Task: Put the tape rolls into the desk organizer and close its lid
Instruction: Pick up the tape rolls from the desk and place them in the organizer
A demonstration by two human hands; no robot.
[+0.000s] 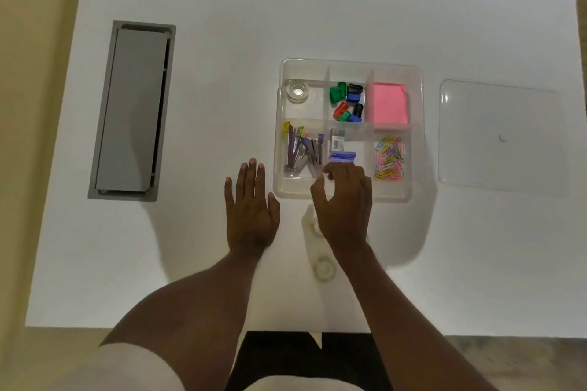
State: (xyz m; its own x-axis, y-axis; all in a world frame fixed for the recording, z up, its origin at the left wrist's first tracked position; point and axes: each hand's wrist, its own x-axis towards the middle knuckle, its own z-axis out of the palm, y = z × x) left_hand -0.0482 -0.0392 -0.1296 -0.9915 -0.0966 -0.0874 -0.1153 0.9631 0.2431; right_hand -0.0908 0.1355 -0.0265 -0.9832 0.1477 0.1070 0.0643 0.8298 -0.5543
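A clear desk organizer (416, 136) with six compartments stands on the white table. One clear tape roll (297, 92) lies in its far left compartment. Two more tape rolls lie on the table in front of it: one (310, 221) partly hidden under my right hand, another (324, 269) nearer to me beside my right forearm. My right hand (344, 200) hovers over the organizer's near edge, fingers curled and apart, holding nothing. My left hand (251, 209) rests flat on the table left of the organizer. The clear lid (498, 136) lies on the table to the right.
The other compartments hold coloured sharpeners (347, 101), pink sticky notes (389, 103), staplers or clips (301, 149), a staple box (342, 152) and coloured paper clips (389, 159). A grey cable hatch (133, 111) is set into the table at the left.
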